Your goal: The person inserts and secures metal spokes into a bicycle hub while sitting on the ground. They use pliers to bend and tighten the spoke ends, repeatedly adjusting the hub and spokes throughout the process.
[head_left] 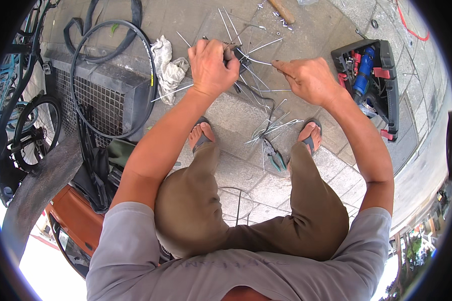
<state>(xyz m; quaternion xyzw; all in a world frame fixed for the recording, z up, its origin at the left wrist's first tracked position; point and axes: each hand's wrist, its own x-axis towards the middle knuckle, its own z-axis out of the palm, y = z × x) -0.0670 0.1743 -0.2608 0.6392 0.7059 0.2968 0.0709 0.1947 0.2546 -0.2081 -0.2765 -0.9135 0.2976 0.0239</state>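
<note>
In front of me my left hand (pixel 213 67) is closed around a dark wheel hub (pixel 244 56), largely covered by the fingers. Thin silver spokes stick out from the hub in several directions. One bent spoke (pixel 259 61) runs across to my right hand (pixel 311 81), whose thumb and forefinger pinch its outer end. Below the hub, between my feet, lies a loose bunch of spokes (pixel 276 129) on the paving. Pliers with teal handles (pixel 275 159) rest beside that bunch. A dark cord-like strip (pixel 271 111) hangs between the hub and the bunch.
At left a black wheel rim (pixel 149 47) leans on a metal grate box (pixel 120 100), near a black tyre (pixel 134 25) and a white rag (pixel 168 70). An open tool case (pixel 392 113) sits at right. Small nipples (pixel 285 23) lie by a wooden handle (pixel 282 11). Bicycles (pixel 37 133) stand far left.
</note>
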